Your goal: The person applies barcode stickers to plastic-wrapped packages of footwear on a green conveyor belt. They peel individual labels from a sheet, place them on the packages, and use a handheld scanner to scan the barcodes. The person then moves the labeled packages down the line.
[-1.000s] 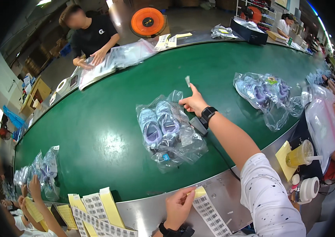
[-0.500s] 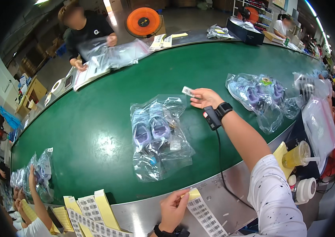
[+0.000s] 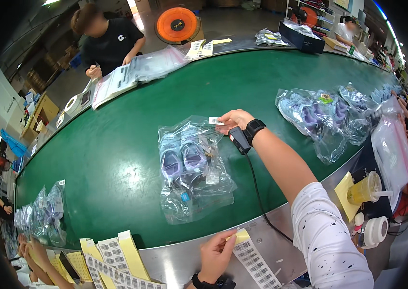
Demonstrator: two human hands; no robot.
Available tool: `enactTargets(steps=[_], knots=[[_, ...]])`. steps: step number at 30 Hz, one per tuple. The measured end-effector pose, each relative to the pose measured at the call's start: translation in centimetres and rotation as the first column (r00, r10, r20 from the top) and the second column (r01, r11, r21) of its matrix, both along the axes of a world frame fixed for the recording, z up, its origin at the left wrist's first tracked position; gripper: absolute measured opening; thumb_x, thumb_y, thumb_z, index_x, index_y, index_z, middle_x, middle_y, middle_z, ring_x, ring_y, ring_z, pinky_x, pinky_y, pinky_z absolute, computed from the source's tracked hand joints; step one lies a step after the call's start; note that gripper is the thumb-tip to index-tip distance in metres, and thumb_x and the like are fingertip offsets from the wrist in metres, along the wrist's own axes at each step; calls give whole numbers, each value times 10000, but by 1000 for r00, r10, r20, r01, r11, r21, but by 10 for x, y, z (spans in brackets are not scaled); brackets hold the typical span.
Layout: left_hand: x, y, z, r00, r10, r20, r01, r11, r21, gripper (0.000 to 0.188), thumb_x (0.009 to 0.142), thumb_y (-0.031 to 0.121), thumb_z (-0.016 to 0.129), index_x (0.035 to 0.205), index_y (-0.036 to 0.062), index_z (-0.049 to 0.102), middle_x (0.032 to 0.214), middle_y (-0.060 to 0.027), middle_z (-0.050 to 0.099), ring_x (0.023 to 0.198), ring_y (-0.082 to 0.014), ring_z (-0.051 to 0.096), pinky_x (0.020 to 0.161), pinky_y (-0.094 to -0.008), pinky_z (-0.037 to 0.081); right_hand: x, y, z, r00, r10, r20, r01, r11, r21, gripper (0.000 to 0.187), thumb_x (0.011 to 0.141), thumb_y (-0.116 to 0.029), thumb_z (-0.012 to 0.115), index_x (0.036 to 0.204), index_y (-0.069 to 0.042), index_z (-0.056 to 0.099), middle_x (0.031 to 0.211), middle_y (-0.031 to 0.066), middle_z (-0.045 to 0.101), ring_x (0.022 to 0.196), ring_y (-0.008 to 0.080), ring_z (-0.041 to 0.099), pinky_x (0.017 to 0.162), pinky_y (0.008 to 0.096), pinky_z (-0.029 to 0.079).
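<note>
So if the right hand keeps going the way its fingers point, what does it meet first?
Probably the clear bag of pale purple shoes: the right hand, pinching a small white label, points left over the bag's top corner. Height above it is unclear.

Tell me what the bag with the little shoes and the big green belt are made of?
The bag by the right hand looks like thin clear plastic: it is see-through, crinkled and glints with light. The green belt looks like matte rubber or coated fabric: smooth, even, with hardly any shine.

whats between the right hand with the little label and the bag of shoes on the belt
Nothing: in the head view the right hand holds a small white label right at the top edge of the clear shoe bag, no gap showing.
</note>
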State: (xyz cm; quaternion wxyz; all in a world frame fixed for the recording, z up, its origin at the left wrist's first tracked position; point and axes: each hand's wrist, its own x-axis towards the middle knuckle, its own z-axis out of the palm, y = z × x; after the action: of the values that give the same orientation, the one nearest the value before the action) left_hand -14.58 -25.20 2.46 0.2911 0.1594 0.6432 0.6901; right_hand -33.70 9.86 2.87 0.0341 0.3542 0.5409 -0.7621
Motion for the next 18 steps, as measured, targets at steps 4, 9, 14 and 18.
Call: enactTargets(steps=[4,9,14,18], knots=[[0,3,-6,1000,-8,-18,9,1000,26,172,907,32,614,1061,-36,654,853,-56,684,742,-54,612,641,-193,488,-7,0,-14,996,-90,-18,91,995,32,122,820,15,634,915,89,617,838,216,674,687,285,680,569,370,561],[-2,6,-4,1000,4,-12,-4,1000,25,169,910,18,600,1062,-40,644,852,-43,670,735,-46,586,645,-191,461,-7,-30,-21,951,-266,-158,295,936,195,526,733,152,631,1226,39,488,925,224,648,636,285,681,512,378,584],[1,9,-1,1000,22,-22,-22,999,30,163,911,-3,576,1057,-50,632,888,-65,676,786,-67,599,704,-202,456,26,9,-2,943,-210,-257,304,857,416,490,726,-8,712,1194,-17,564,948,171,671,700,256,684,564,350,562],[0,1,7,1000,-3,19,3,1000,-7,205,903,-12,586,1103,-49,610,940,-78,678,830,-78,613,740,-208,475,91,102,21,935,-76,-347,355,160,921,222,737,-142,657,909,-12,708,909,151,704,881,321,661,809,373,516]])
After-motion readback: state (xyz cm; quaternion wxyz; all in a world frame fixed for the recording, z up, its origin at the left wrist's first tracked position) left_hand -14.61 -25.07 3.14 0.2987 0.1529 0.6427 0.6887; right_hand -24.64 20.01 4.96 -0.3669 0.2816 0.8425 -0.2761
